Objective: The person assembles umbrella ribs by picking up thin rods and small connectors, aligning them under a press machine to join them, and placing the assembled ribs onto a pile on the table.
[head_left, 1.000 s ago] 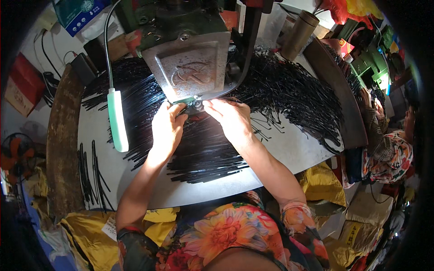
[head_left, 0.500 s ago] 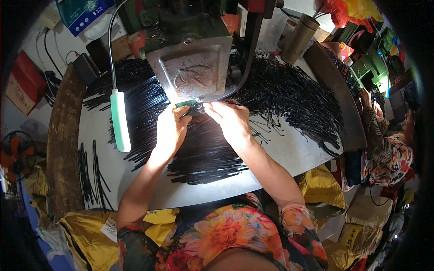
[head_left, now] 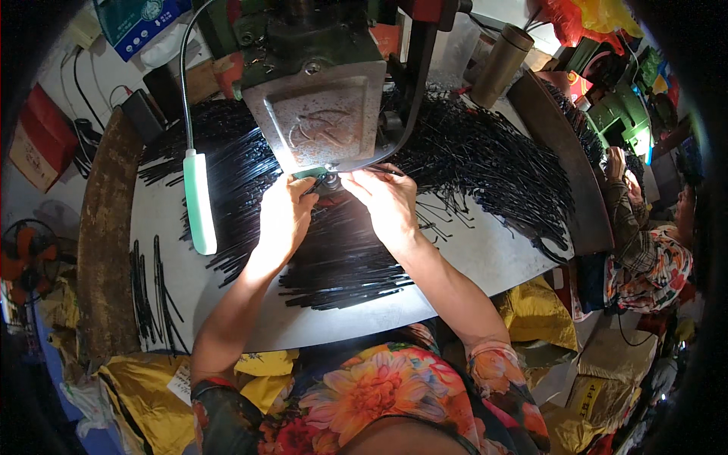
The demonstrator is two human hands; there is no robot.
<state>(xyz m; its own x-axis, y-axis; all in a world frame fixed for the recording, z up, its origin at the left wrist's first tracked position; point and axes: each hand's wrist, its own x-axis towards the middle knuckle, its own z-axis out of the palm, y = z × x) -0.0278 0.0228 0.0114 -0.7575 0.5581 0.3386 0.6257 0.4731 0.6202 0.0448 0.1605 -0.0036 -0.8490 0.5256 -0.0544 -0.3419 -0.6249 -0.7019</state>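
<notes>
My left hand (head_left: 287,216) and my right hand (head_left: 385,201) are raised to the working point of a green press (head_left: 318,114) with a worn metal front plate. Fingers and thumb of the left are pinched at the left side of the small round tool (head_left: 331,180) under the plate; what they grip is too small to make out. The right hand is closed on a thin black rod (head_left: 390,172), part of which shows over its fingers. Many similar black rods (head_left: 341,284) lie in a heap below and between my forearms.
More black rods (head_left: 493,159) spread over the pale table (head_left: 500,254), right of the press. A lamp (head_left: 199,205) on a bent neck hangs at left. Curved boards (head_left: 106,250) edge the table. A metal flask (head_left: 502,67) stands behind. Another person (head_left: 644,243) works at far right.
Both hands stay at the press tool in nearly the same pose. The whole view has shifted very slightly; no thing is plainly taken up or let go.
</notes>
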